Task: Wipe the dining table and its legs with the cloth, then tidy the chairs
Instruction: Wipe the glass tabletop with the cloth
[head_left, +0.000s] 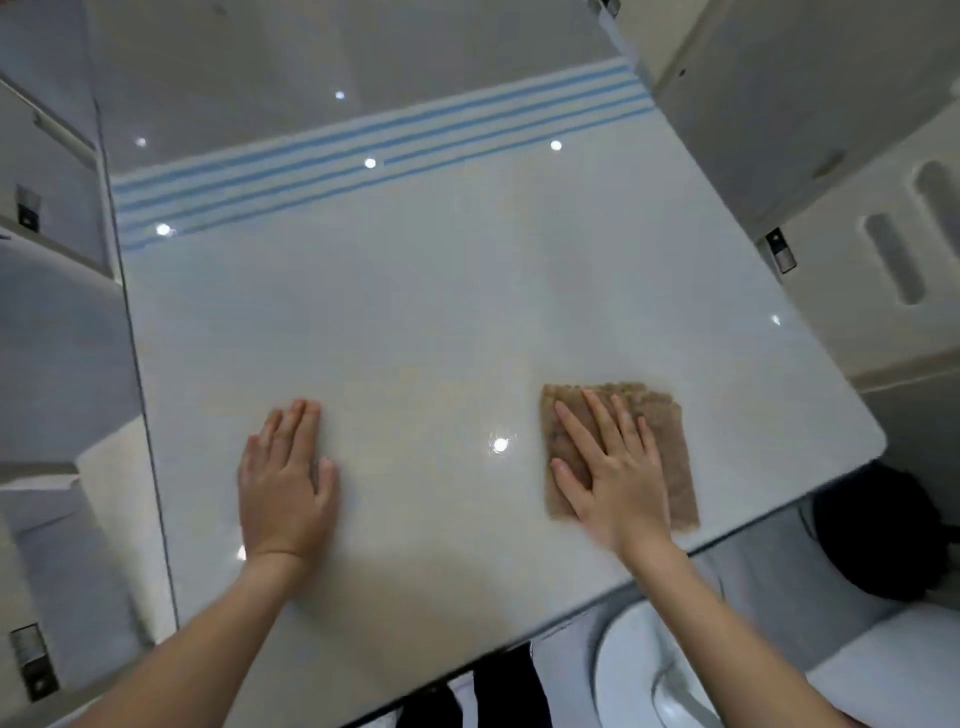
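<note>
Our right hand (615, 478) lies flat on the brown cloth (660, 415). Our left hand (285, 478) lies flat on the table (415, 291) beside it.

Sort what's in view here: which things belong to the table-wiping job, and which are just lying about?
Part of the job: glossy white table; brown cloth, flat under the right hand; left hand, flat on the table; slotted white chair back, far right.
Just lying about: black object below the table's right corner; round white thing at lower right, unclear what.
</note>
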